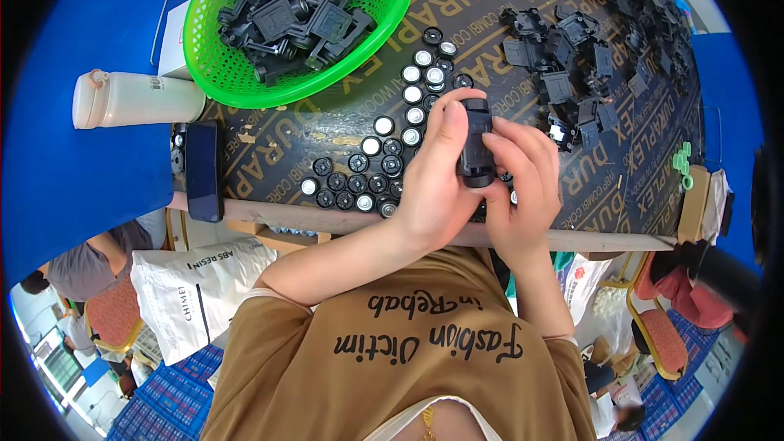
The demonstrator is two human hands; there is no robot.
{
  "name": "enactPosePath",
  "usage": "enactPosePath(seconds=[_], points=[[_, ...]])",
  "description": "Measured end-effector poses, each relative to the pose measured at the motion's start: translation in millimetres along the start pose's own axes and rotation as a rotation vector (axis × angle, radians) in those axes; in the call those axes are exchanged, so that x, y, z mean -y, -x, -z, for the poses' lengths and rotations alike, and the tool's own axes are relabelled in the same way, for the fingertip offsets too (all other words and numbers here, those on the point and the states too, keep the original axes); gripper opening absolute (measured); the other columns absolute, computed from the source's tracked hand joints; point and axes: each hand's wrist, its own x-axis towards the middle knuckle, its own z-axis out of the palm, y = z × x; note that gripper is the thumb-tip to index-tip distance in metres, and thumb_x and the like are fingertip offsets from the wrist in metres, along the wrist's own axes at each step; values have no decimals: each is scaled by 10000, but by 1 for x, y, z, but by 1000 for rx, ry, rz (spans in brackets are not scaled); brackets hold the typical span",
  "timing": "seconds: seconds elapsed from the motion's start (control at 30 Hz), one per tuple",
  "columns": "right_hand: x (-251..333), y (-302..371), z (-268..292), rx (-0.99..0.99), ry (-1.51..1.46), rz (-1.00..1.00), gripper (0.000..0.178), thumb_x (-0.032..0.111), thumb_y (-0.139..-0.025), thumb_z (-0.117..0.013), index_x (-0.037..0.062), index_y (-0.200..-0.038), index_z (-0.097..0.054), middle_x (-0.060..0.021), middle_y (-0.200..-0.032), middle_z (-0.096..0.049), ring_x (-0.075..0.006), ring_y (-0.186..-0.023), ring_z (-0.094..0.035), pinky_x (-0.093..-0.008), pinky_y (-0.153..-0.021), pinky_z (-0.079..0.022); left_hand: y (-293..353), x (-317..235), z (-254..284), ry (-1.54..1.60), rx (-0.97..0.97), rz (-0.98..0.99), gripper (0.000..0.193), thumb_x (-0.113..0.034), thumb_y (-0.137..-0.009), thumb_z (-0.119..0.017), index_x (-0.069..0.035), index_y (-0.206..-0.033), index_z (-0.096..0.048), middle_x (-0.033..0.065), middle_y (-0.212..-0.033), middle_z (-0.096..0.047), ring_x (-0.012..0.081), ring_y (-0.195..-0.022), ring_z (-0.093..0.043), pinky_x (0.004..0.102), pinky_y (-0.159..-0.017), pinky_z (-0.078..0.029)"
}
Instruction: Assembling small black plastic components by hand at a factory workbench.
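Note:
Above the near edge of the table, a black plastic part [476, 145] with rounded, wheel-like ends is held between both hands. My left hand [433, 167] grips it from the left, with the thumb along its upper side. From the right, the curled fingers of my right hand [527, 175] press on its side and lower end. Small black wheels [358, 183], some with silver caps, lie on the table beside and beyond my left hand. A few more are partly hidden behind the hands. Loose black plastic frames [557, 86] are scattered to the far right.
A green perforated basket [400, 24] full of black wheeled parts [298, 20] stands at the back left. Near it are a white bottle [139, 100] and a dark phone [204, 171]. Green rings [683, 165] and a cardboard box [694, 204] are at the right edge.

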Motion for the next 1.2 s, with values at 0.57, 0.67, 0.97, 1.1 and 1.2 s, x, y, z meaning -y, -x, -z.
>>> enactPosePath(seconds=[0.57, 0.67, 0.97, 1.1, 1.2], points=[[-59, 7, 51, 238, 500, -217, 275, 35, -748, -615, 36, -1015, -551, -120, -971, -555, -308, -895, -507, -385, -791, -418, -40, -149, 11, -1965, -163, -1205, 318, -89, -846, -557, -52, -1160, -529, 92, -1108, -534, 198, -1001, -507, 312, -841, -402], [-71, 12, 39, 225, 584, -179, 249, 44, -747, -622, 40, -987, -556, -112, -919, -561, -308, -888, -503, -373, -767, -421, -44, -142, 9, -2247, -147, -1516, 324, -62, -804, -586, -69, -1127, -558, 100, -1092, -554, 240, -998, -516, 342, -836, -402], [-21, 19, 33, -60, -858, -661, 221, 1, -786, -612, 21, -987, -522, -26, -953, -526, -108, -894, -493, -244, -809, -385, -14, -15, 8, -1523, 342, -580, 622, -213, -647, -753, -28, -1178, -486, 142, -1105, -540, 320, -1023, -527, 390, -867, -428], [-29, 16, 25, -26, -989, -653, 165, 16, -855, -544, 10, -1016, -508, -77, -1026, -557, -119, -891, -518, -267, -813, -413, -4, -26, 23, -1265, 301, -283, 609, -154, -670, -758, -39, -1205, -490, 125, -1067, -572, 239, -944, -583, 326, -834, -458], [-51, 0, 18, 250, -83, -302, 211, -43, -786, -542, -1, -991, -515, -117, -1014, -577, -248, -876, -565, -336, -798, -447, 6, -45, 25, -1078, 217, -192, 609, -64, -692, -736, -34, -1235, -463, 84, -1068, -575, 136, -953, -572, 289, -847, -456]])
